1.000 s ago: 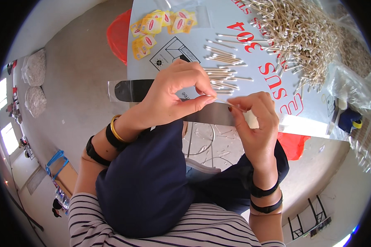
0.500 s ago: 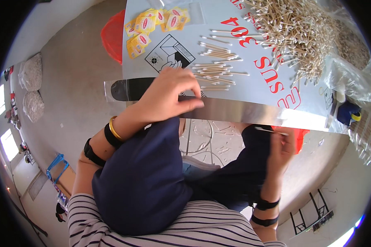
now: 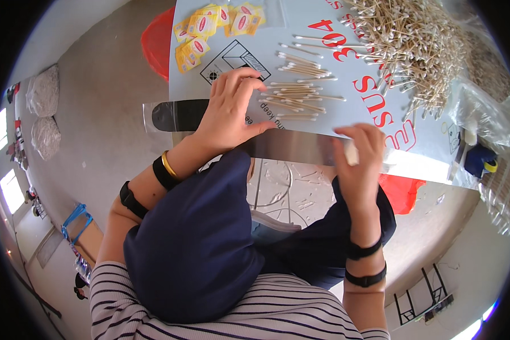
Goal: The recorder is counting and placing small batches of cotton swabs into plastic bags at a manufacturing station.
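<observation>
My left hand point(image 3: 232, 110) rests over the near edge of the table, thumb and fingers apart in a curve, with nothing seen between them. Just right of its fingertips lies a small loose bunch of cotton swabs point(image 3: 294, 97), roughly side by side. Behind it is a second small group of cotton swabs point(image 3: 303, 67). Over the metal edge point(image 3: 297, 146), my right hand point(image 3: 360, 158) is raised with thumb and fingers apart, slightly blurred. No swab shows in it. A large tangled heap of cotton swabs point(image 3: 416, 51) covers the far right of the table.
Yellow printed packets point(image 3: 201, 25) lie at the far left of the grey printed tabletop point(image 3: 300, 22). Clear plastic bags point(image 3: 476, 107) crowd the right side. Red plastic point(image 3: 399, 192) hangs below the edge. My knees are close under the table, and litter point(image 3: 272, 187) lies on the floor.
My right hand has risen from below the table edge to above it, and the cotton swab it held no longer shows. My left hand has shifted slightly, its fingers spreading wider.
</observation>
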A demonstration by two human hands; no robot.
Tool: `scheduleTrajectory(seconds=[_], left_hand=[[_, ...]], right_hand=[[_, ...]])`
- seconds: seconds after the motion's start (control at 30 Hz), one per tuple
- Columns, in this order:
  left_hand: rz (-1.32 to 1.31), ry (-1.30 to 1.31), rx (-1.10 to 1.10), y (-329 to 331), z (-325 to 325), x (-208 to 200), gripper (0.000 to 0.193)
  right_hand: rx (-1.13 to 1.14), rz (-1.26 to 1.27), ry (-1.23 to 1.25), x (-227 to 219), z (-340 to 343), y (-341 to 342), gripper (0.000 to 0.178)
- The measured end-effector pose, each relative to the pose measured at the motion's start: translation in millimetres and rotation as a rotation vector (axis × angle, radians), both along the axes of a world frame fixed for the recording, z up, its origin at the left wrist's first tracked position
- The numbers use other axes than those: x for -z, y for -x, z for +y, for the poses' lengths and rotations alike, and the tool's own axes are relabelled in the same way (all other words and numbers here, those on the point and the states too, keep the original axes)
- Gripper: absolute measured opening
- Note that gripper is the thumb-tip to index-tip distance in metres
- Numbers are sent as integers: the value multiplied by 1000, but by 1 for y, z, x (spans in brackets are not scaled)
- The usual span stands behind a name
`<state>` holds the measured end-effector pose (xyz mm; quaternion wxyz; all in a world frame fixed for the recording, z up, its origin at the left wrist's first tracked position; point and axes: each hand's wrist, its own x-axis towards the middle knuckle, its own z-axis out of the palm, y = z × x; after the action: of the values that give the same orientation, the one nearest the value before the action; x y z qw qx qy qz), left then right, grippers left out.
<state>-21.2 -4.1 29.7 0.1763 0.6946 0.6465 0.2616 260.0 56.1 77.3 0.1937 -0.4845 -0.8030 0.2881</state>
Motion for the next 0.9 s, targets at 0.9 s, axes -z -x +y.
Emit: scheduleTrajectory(seconds=[0.9], left_hand=[[-34, -43, 45, 8, -3, 10, 18]], right_hand=[[-176, -48, -121, 36, 27, 65, 19]])
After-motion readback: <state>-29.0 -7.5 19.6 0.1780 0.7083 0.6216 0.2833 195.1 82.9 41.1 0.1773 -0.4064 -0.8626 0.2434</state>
